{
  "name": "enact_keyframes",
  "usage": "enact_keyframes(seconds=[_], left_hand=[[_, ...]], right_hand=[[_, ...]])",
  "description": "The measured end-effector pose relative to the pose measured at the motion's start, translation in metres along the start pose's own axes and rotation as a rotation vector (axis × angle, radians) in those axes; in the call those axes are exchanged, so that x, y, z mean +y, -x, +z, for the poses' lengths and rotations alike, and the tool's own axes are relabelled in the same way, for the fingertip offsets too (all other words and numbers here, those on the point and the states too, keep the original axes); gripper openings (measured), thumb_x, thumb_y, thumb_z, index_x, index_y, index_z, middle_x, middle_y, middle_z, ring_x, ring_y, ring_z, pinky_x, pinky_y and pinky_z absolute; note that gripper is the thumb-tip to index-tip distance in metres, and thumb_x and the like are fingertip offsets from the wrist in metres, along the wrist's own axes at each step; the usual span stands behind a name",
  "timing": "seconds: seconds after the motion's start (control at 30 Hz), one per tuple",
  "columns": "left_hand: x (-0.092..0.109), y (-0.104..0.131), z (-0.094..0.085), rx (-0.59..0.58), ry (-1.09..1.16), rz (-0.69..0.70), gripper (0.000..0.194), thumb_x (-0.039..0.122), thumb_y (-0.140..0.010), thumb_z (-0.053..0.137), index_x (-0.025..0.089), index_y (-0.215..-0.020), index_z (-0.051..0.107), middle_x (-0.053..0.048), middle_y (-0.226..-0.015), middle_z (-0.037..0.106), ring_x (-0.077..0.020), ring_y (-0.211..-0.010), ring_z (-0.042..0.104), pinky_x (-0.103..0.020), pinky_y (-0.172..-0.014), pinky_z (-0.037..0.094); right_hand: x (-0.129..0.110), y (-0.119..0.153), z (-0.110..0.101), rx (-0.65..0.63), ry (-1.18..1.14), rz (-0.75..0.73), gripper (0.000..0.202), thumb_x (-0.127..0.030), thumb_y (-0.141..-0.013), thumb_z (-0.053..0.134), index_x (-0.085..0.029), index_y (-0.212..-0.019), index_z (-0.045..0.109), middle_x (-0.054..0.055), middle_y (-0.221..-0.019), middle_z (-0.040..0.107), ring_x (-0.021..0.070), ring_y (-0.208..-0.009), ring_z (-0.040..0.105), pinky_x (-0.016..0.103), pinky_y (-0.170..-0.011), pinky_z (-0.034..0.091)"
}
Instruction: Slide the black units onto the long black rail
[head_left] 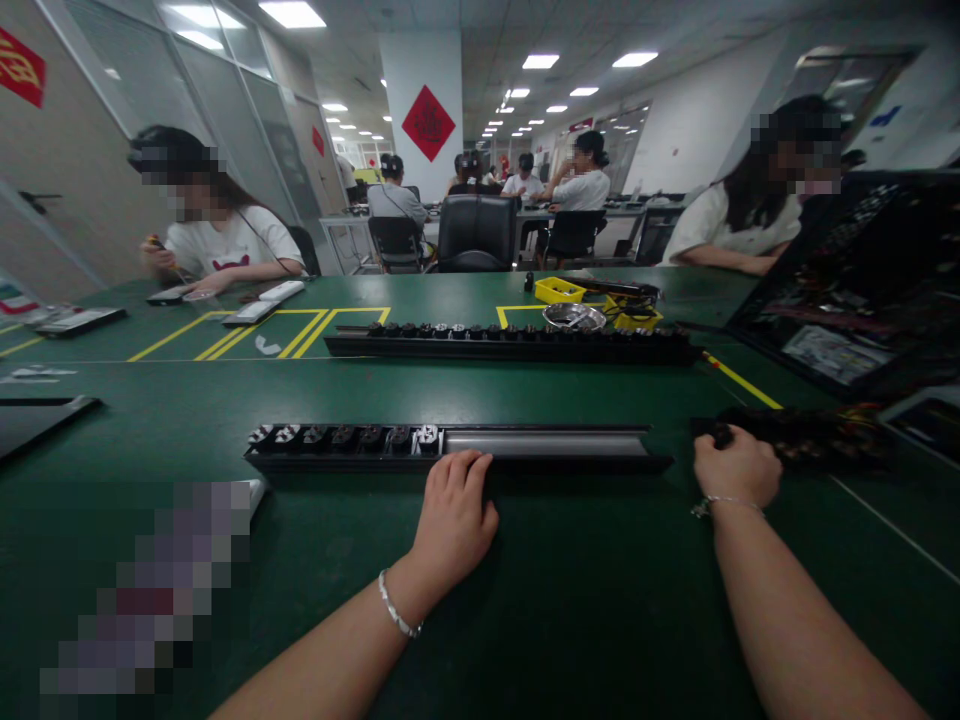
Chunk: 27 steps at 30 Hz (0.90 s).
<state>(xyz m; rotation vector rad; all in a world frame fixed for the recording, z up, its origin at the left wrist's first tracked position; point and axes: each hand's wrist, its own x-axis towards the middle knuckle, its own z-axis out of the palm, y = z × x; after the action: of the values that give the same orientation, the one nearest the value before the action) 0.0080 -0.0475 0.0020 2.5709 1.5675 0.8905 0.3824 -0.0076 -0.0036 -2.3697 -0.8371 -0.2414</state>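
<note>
A long black channel-shaped strip (555, 445) lies across the table before me. Its left part holds several black socket modules (343, 438), some with pale fronts; bare grey metal shows along its right part. My left hand (459, 510) rests at the strip's near edge, its fingers stretched out over the rim beside the last module. On the right, my right hand (739, 465) is closed around a small black socket module (723, 436), partly hidden by the fingers. This hand is at the left end of a dark pile of similar parts (817, 437), too dim to make out singly.
A second filled strip (517, 346) lies farther back. Behind it are yellow bins (559, 290) and a round metal dish (574, 318). A tilted black case (847, 290) stands at right. A blurred-out object (150, 590) lies front left. People sit across the table.
</note>
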Motion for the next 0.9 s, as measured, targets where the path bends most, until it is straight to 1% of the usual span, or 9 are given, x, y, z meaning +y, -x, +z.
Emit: enact_keyframes(seconds=[0.2, 0.33, 0.43, 0.57, 0.63, 0.7, 0.73, 0.83, 0.9], left_hand=[[0.003, 0.0, -0.002, -0.014, 0.007, -0.029, 0.053, 0.014, -0.074, 0.054, 0.016, -0.127, 0.048, -0.01, -0.123, 0.052, -0.0272, -0.117, 0.043, -0.047, -0.105, 0.035], [0.005, -0.001, -0.003, -0.021, 0.02, -0.043, 0.053, 0.014, -0.074, 0.053, 0.018, -0.126, 0.048, -0.01, -0.124, 0.051, -0.0271, -0.117, 0.043, -0.047, -0.104, 0.035], [0.004, -0.001, -0.003, -0.026, 0.022, -0.043, 0.053, 0.015, -0.074, 0.054, 0.018, -0.127, 0.048, -0.01, -0.124, 0.051, -0.0271, -0.117, 0.043, -0.047, -0.105, 0.035], [0.004, -0.002, -0.003, -0.029, 0.014, -0.037, 0.053, 0.015, -0.075, 0.053, 0.016, -0.127, 0.047, -0.01, -0.124, 0.051, -0.0266, -0.118, 0.042, -0.046, -0.105, 0.034], [0.004, -0.002, -0.003, -0.027, 0.013, -0.036, 0.053, 0.015, -0.075, 0.054, 0.016, -0.127, 0.047, -0.01, -0.125, 0.051, -0.0265, -0.118, 0.041, -0.046, -0.105, 0.034], [0.005, -0.001, -0.003, -0.023, 0.014, -0.039, 0.053, 0.015, -0.075, 0.054, 0.017, -0.127, 0.047, -0.01, -0.124, 0.051, -0.0266, -0.118, 0.042, -0.047, -0.105, 0.034], [0.005, -0.001, -0.003, -0.021, 0.015, -0.041, 0.053, 0.015, -0.075, 0.054, 0.017, -0.127, 0.047, -0.01, -0.124, 0.051, -0.0267, -0.118, 0.042, -0.047, -0.105, 0.035], [0.005, -0.001, -0.001, -0.007, 0.036, -0.043, 0.053, 0.015, -0.074, 0.054, 0.017, -0.127, 0.047, -0.011, -0.124, 0.051, -0.0271, -0.118, 0.042, -0.048, -0.104, 0.035], [0.005, 0.0, 0.001, 0.011, 0.064, -0.044, 0.053, 0.015, -0.073, 0.055, 0.018, -0.125, 0.048, -0.011, -0.123, 0.051, -0.0274, -0.118, 0.042, -0.049, -0.104, 0.035]], right_hand=[[-0.001, -0.015, 0.007, -0.08, 0.139, -0.032, 0.051, -0.037, -0.079, 0.045, -0.013, -0.121, 0.061, 0.024, -0.104, 0.057, 0.0309, -0.093, 0.051, 0.04, -0.066, 0.03], [-0.005, -0.018, 0.007, -0.09, 0.188, -0.004, 0.048, -0.036, -0.08, 0.043, -0.014, -0.118, 0.061, 0.022, -0.108, 0.057, 0.0317, -0.096, 0.051, 0.041, -0.068, 0.031], [-0.008, -0.017, 0.006, -0.07, 0.158, 0.006, 0.047, -0.037, -0.08, 0.043, -0.014, -0.119, 0.059, 0.022, -0.109, 0.055, 0.0306, -0.097, 0.052, 0.041, -0.071, 0.032], [-0.009, -0.01, 0.004, 0.018, 0.055, -0.034, 0.046, -0.039, -0.08, 0.043, -0.015, -0.117, 0.057, 0.02, -0.109, 0.057, 0.029, -0.096, 0.052, 0.04, -0.072, 0.033], [-0.014, -0.003, 0.001, 0.075, -0.014, -0.109, 0.042, -0.038, -0.081, 0.044, -0.014, -0.113, 0.058, 0.017, -0.104, 0.059, 0.0275, -0.095, 0.052, 0.039, -0.073, 0.034], [-0.024, 0.008, -0.004, 0.11, -0.093, -0.233, 0.037, -0.037, -0.082, 0.043, -0.013, -0.106, 0.058, 0.014, -0.094, 0.06, 0.0253, -0.09, 0.052, 0.038, -0.074, 0.035], [-0.032, 0.015, -0.008, 0.105, -0.128, -0.302, 0.035, -0.037, -0.082, 0.043, -0.013, -0.101, 0.059, 0.013, -0.09, 0.06, 0.024, -0.086, 0.052, 0.036, -0.074, 0.036], [-0.065, 0.047, -0.02, -0.032, -0.188, -0.541, 0.029, -0.038, -0.085, 0.042, -0.015, -0.083, 0.06, 0.009, -0.08, 0.058, 0.0211, -0.076, 0.05, 0.034, -0.069, 0.037], [-0.091, 0.074, -0.025, -0.123, -0.239, -0.705, 0.027, -0.036, -0.086, 0.043, -0.017, -0.078, 0.06, 0.008, -0.078, 0.059, 0.0199, -0.075, 0.05, 0.033, -0.07, 0.037]])
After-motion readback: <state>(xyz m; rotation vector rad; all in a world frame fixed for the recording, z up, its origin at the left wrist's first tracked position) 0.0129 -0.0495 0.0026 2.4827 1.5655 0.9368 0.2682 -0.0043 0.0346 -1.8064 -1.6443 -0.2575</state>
